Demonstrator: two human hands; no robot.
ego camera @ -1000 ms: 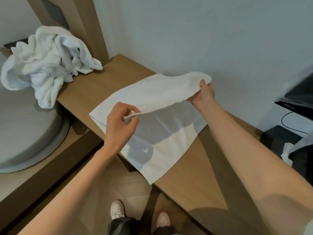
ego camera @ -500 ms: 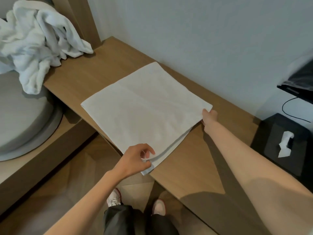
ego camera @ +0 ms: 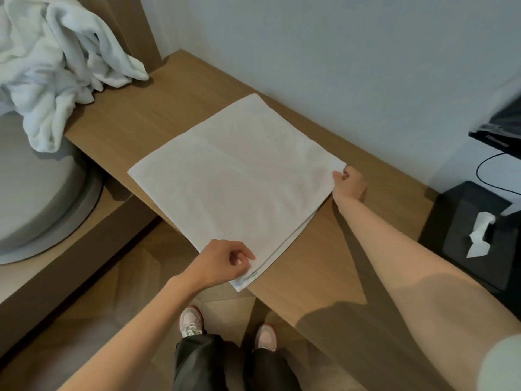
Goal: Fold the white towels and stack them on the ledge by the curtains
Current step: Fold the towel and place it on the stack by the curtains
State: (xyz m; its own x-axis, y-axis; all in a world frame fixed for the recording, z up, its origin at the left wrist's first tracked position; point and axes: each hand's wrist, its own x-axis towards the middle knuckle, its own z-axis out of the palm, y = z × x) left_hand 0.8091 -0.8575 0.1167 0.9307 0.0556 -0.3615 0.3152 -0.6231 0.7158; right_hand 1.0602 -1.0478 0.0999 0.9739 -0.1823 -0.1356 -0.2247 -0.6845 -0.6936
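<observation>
A plain white towel [ego camera: 234, 176] — no print, only a faint bluish tinge at its near corner — lies on a light brown ledge [ego camera: 158, 108] with fine wood grain. The pile [ego camera: 56, 60] of crumpled towels at upper left is white too, its folds shading to pale blue-grey. The wall [ego camera: 338, 52] is a flat, pale grey-blue. At right, a black box [ego camera: 468, 215] shows a white tissue [ego camera: 479, 235], near a thin black cable [ego camera: 485, 170] and a black screen [ego camera: 499, 131]. The floor [ego camera: 118, 300] is brown wood in a herringbone pattern. The shoes [ego camera: 191, 320] are white with pink trim, the trousers [ego camera: 208, 362] near-black. A round cushion [ego camera: 33, 187] at left is plain grey.
</observation>
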